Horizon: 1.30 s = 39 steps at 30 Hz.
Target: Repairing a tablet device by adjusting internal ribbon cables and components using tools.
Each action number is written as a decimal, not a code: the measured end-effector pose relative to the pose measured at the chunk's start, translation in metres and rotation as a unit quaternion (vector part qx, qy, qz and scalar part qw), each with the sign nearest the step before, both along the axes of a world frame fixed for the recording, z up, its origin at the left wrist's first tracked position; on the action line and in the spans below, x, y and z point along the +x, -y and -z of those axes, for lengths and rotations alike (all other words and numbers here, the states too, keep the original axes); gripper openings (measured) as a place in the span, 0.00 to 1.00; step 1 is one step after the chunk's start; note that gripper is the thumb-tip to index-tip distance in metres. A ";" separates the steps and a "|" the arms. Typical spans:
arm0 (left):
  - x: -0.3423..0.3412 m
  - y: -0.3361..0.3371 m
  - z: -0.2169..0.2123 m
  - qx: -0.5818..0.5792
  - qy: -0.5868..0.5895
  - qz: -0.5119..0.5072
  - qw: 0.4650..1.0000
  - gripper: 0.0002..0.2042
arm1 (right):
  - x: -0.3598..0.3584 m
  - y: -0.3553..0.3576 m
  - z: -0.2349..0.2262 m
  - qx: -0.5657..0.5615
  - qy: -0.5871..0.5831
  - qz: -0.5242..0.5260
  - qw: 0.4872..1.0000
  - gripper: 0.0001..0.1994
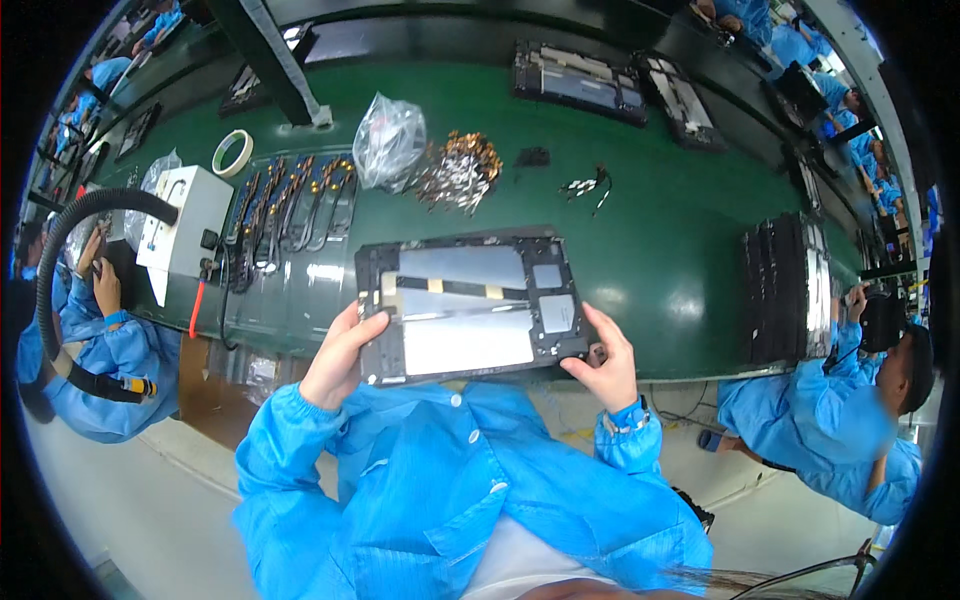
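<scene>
Between my two hands is an opened tablet (465, 345), a black frame with silvery battery panels and a dark strip across them. It is slightly tilted over the near edge of the green bench. My left hand (340, 352) grips its left end, thumb on top. At the right end, my right hand (607, 362) holds the near corner with the thumb along the edge. The fingers under the tablet are hidden. Another dark edge shows along its far side; I cannot tell whether it is a second piece.
Beyond lie a heap of small flex cables (462, 172), a clear plastic bag (390, 145), and loose cables (590, 185). Leftward are a cable tray (295, 210), tape roll (232, 153) and white box (187, 220) beside a black hose (62, 240). Stacked tablets (775, 290) stand right, near co-workers.
</scene>
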State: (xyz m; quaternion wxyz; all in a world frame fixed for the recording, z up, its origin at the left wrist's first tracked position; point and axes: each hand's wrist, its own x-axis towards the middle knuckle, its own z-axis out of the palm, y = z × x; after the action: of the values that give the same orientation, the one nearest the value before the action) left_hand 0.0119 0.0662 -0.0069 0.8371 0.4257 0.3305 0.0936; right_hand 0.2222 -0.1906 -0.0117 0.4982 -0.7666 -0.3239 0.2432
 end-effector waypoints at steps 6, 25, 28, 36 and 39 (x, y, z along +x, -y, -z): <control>0.011 -0.002 0.023 0.362 -0.060 -0.003 0.930 0.27 | -0.026 -0.003 0.026 -0.062 0.132 0.058 0.988 0.37; -0.046 0.014 0.019 0.669 -0.120 0.038 0.732 0.27 | -0.031 -0.018 0.008 -0.118 0.286 -0.038 0.950 0.36; -0.045 0.015 0.013 0.666 -0.138 0.062 0.731 0.28 | -0.025 -0.019 -0.003 -0.115 0.279 -0.053 0.952 0.35; 0.020 0.011 -0.055 0.763 -0.055 0.161 0.623 0.27 | 0.047 -0.064 -0.038 0.215 -0.043 0.023 0.975 0.18; 0.092 0.009 -0.032 0.742 0.060 0.145 0.652 0.18 | 0.094 -0.113 -0.026 0.220 -0.101 -0.040 0.969 0.16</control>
State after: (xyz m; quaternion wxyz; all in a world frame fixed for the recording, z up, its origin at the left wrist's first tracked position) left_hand 0.1042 0.0570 0.0250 0.2627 0.9410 0.0343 0.2105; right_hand 0.3166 -0.0779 0.0143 0.6747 -0.5962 -0.3477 0.2617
